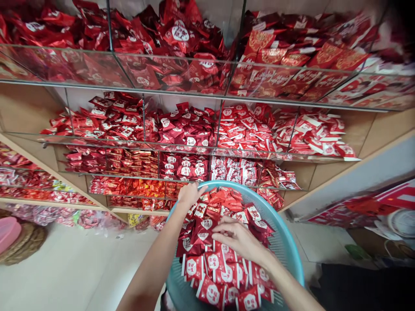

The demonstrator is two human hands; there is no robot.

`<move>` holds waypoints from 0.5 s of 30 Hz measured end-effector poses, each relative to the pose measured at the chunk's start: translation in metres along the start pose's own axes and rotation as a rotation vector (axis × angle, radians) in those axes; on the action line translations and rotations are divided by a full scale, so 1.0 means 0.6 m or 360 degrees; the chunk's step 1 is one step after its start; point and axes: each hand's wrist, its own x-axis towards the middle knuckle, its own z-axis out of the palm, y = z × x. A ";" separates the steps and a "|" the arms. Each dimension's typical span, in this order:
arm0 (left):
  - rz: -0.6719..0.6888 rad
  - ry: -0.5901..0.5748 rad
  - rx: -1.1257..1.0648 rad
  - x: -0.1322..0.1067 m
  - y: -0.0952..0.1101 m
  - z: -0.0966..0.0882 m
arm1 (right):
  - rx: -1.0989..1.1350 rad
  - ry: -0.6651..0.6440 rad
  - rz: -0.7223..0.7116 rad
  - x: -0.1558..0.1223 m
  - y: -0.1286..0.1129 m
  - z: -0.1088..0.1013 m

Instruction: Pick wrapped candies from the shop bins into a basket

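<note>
While the basket is sitting low in front of the shelves, left hand [189, 194]: is reaching to the far rim with its fingers curled down, seemingly steadying that edge; whether it is clamping the rim or a packet, I cannot tell.
Right hand [238, 239]: is lying nearly flat and open on the heap, fingers spread and pointing left, fingertips pressing on a dark red packet without closing round it.
Packets [210, 261]: are lying heaped in the basket, under and between both hands. They are small pillow-shaped sachets in glossy red foil with white round or heart-shaped patches, crimped at the ends and sliding loosely over one another.
Basket [293, 255]: is showing a round, pale teal plastic wall, slotted, with a smooth rim, deep enough to be keeping the slippery heap together.
Shelves [246, 129]: are rising just beyond the basket, tier stepping back over tier, probably so that every kind is showing and within reach.
Glass fronts [181, 88]: are standing as low clear walls and dividers, keeping the red sweets sorted and stopping them from spilling.
Wooden frame [376, 129]: is carrying the tiers on pale, smooth boards.
Floor [74, 268]: is lying pale and matte to the left.
Woven tray [29, 244]: is resting there, coarse and brown.
</note>
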 end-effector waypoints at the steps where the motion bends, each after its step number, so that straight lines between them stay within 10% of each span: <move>1: 0.0001 -0.0003 -0.0008 0.000 -0.001 0.001 | 0.0006 0.0049 -0.0014 0.003 -0.004 -0.014; 10: 0.0002 0.0066 -0.0054 0.005 -0.008 0.009 | -0.0662 0.0984 -0.0196 0.042 -0.055 -0.272; 15: -0.0037 0.0050 -0.0053 0.000 -0.004 0.001 | -0.1362 0.1109 -0.0036 0.099 -0.049 -0.342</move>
